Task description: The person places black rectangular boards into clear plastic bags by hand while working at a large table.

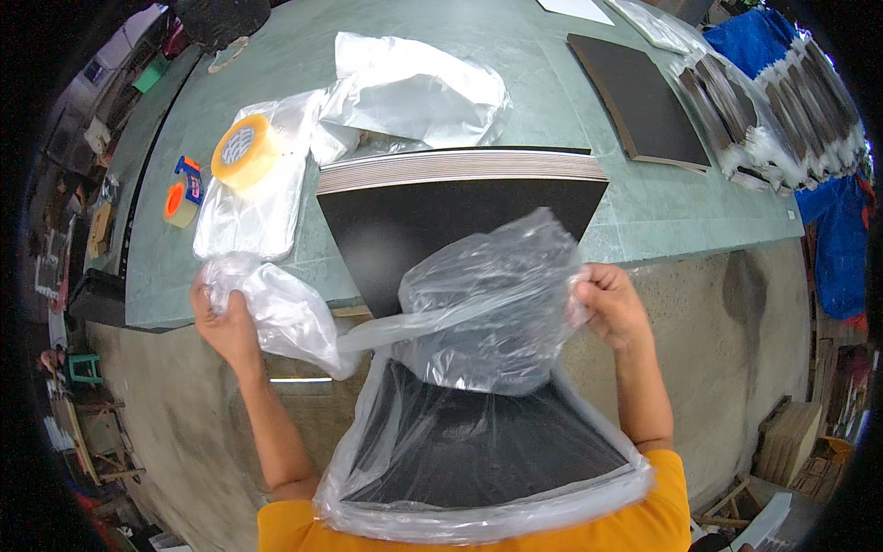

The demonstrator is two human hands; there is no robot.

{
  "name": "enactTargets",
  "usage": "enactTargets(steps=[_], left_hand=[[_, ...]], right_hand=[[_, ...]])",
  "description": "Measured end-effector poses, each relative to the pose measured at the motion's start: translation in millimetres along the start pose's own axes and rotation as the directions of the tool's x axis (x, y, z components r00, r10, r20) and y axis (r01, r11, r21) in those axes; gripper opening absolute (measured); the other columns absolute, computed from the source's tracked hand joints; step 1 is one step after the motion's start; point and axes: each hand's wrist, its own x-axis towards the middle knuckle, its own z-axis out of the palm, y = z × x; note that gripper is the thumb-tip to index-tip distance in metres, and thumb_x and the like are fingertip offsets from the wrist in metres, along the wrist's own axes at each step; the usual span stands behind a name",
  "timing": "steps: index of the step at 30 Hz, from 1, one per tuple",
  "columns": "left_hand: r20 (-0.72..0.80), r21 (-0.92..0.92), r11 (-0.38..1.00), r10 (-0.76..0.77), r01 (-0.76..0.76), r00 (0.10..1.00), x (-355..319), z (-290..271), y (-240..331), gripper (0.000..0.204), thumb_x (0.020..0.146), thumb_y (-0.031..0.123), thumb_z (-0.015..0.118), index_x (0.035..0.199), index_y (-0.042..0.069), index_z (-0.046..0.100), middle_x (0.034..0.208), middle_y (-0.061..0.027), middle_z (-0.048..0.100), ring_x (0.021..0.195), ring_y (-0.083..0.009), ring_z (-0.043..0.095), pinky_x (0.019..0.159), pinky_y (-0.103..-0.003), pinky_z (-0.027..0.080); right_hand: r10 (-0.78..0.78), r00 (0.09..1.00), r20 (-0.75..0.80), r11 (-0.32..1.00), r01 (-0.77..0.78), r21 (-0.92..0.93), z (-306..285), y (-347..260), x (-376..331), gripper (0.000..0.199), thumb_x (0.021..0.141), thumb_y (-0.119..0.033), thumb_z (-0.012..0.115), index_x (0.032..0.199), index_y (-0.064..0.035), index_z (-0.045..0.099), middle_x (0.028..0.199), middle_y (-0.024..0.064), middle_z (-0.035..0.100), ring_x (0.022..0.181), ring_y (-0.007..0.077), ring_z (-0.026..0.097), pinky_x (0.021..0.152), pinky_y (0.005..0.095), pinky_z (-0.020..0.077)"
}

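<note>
Against my body rests a black panel (478,451) inside a clear plastic bag (492,304). The bag's loose upper part stretches between my hands. My left hand (225,317) is closed on a bunched-up end of the plastic, close to the table's front edge. On the other side, my right hand (609,305) pinches the bag's edge between thumb and fingers. Just beyond the bag, a stack of black panels (368,216) with pale layered edges lies at the table's front and is partly covered by the plastic.
The green table (552,120) holds flat clear bags (276,207) with a big tape roll (244,152) on top, a tape dispenser (187,191) and crumpled plastic (414,87). At the right are another black panel (639,101) and several wrapped panels (791,110).
</note>
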Motion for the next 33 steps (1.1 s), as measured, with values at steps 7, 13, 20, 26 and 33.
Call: enactTargets(steps=[7,13,20,26,33], left_hand=[[0.751,-0.612,0.789,0.562,0.048,0.346,-43,53,146,0.019,0.073,0.016,0.063,0.080,0.000,0.057,0.076,-0.0058,0.058,0.069,-0.0134,0.054,0.062,-0.026,0.042],[0.858,-0.475,0.845,0.382,0.245,0.344,-66,60,150,0.018,0.072,0.017,0.067,0.075,0.002,0.058,0.067,-0.0026,0.056,0.066,-0.0082,0.052,0.060,-0.023,0.041],[0.267,0.043,0.999,-0.003,-0.009,0.964,0,19,102,0.010,0.072,0.009,0.059,0.076,0.000,0.057,0.069,-0.0073,0.059,0.066,-0.0119,0.054,0.062,-0.027,0.044],[0.885,-0.456,0.872,0.465,-0.176,0.007,-89,49,164,0.020,0.076,0.022,0.062,0.086,0.005,0.057,0.074,-0.0068,0.060,0.065,-0.0180,0.059,0.060,-0.031,0.045],[0.860,-0.424,0.904,0.382,0.057,0.337,-60,50,154,0.023,0.084,0.023,0.053,0.083,0.001,0.057,0.072,-0.0065,0.056,0.064,-0.0127,0.052,0.060,-0.024,0.041]], right_hand=[[0.048,0.948,0.315,0.994,-0.014,-0.109,86,-5,12,0.012,0.074,-0.009,0.064,0.070,0.0011,0.058,0.064,0.0073,0.060,0.056,0.0107,0.056,0.052,0.0231,0.0456],[0.012,0.956,0.293,0.980,-0.069,0.188,93,17,21,0.020,0.077,-0.016,0.062,0.065,-0.0040,0.052,0.057,0.0026,0.053,0.047,0.0074,0.045,0.042,0.0213,0.0346],[-0.005,0.956,0.294,1.000,0.000,0.019,57,4,5,0.011,0.078,-0.012,0.059,0.077,-0.0006,0.058,0.069,0.0072,0.055,0.064,0.0131,0.055,0.057,0.0263,0.0450],[-0.646,0.634,0.424,0.636,0.755,-0.159,100,-22,12,0.023,0.070,-0.012,0.068,0.088,0.0004,0.059,0.106,0.0121,0.050,0.094,0.0143,0.049,0.081,0.0270,0.0394],[-0.020,0.979,0.202,1.000,0.020,0.003,80,-8,22,0.025,0.073,-0.022,0.066,0.083,-0.0008,0.056,0.077,0.0053,0.056,0.073,0.0134,0.053,0.066,0.0269,0.0433]])
